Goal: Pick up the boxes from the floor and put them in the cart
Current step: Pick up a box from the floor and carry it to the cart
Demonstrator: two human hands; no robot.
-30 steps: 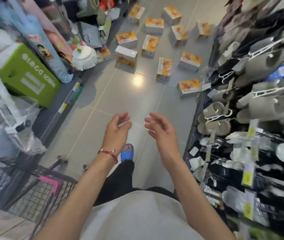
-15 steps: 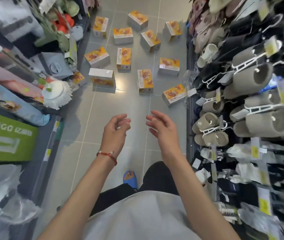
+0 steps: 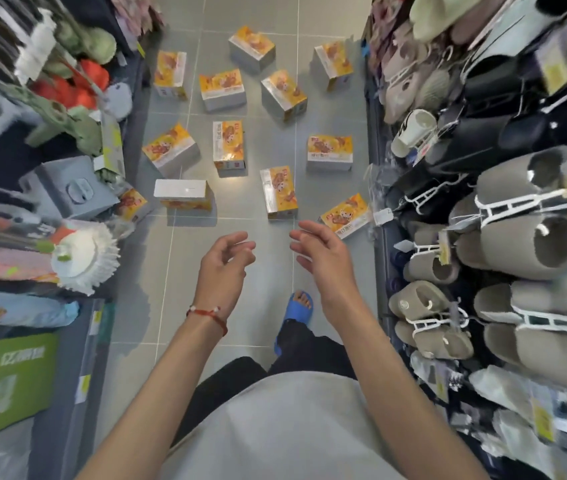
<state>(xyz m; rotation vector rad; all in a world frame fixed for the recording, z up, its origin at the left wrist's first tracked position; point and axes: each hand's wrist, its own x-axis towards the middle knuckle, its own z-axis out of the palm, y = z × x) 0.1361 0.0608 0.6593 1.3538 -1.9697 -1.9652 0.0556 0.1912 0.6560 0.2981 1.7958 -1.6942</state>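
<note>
Left hand (image 3: 223,268) + right hand (image 3: 323,258) both empty w/ fingers loosely curled, held out front prob to grab the boxes (image 3: 278,194) scattered on the floor (image 3: 171,306) from just ahead to the far end, cart not in shot atm.

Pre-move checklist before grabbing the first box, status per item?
1. Left hand free: ok, holds nothing.
2. Right hand free: ok, holds nothing.
3. Nearest box unobstructed: ok, on the floor just ahead of the right hand.
4. Floor up to the boxes bare: ok.
5. Cart in view: not ok, not visible.
6. Box at the left shelf free to lift: cannot tell, partly hidden.
</note>
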